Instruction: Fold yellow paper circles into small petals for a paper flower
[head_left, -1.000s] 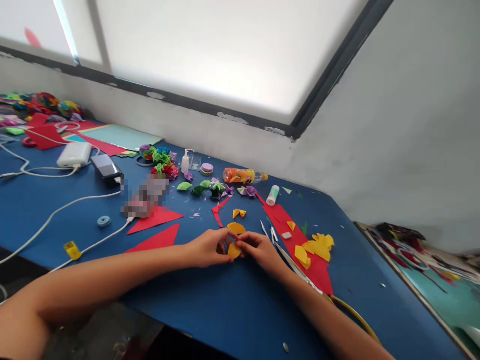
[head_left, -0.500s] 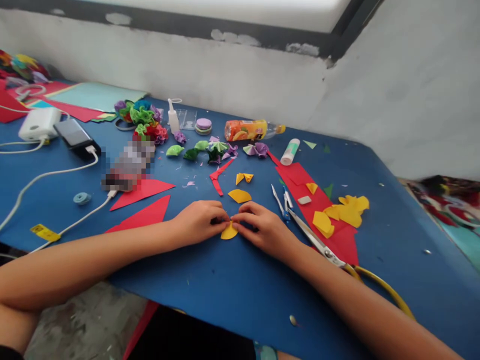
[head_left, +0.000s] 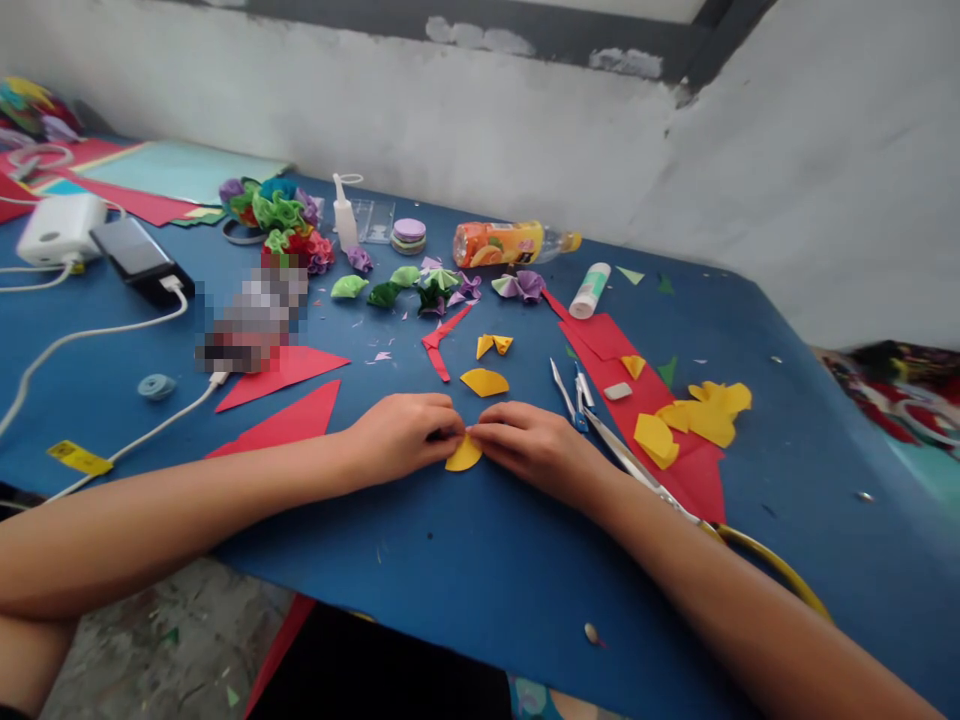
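Hands meet in the middle of the blue table [head_left: 465,590]. The left hand [head_left: 401,438] and the right hand [head_left: 536,447] both pinch one small yellow paper piece [head_left: 463,456] with their fingertips. The fingers are close together, not spread out. The yellow paper piece lies flat on the table, right between the two hands, and its round edge points toward the person.

Just behind the hands sits another yellow half circle [head_left: 484,382]. A bit farther back are two tiny yellow folded bits [head_left: 493,345] and a thin red strip [head_left: 441,340].

Next to the right hand lie long scissors [head_left: 637,468] with yellow handles. The right arm covers part of them. A pointy metal tool [head_left: 571,393] is near the scissors' tips. Red paper [head_left: 694,480] lies past the scissors, with yellow cut pieces [head_left: 697,420] on top of it.

Two red triangles [head_left: 289,395] lie near the left arm. White cables [head_left: 90,335] run across the table on that side, and a phone [head_left: 139,255] is plugged in there.

At the back of the table are folded green and purple paper bits [head_left: 420,285], a bunch of bright paper flowers [head_left: 281,220], a small glue bottle [head_left: 344,220], an orange bottle [head_left: 502,243] on its side and a glue stick [head_left: 589,290].
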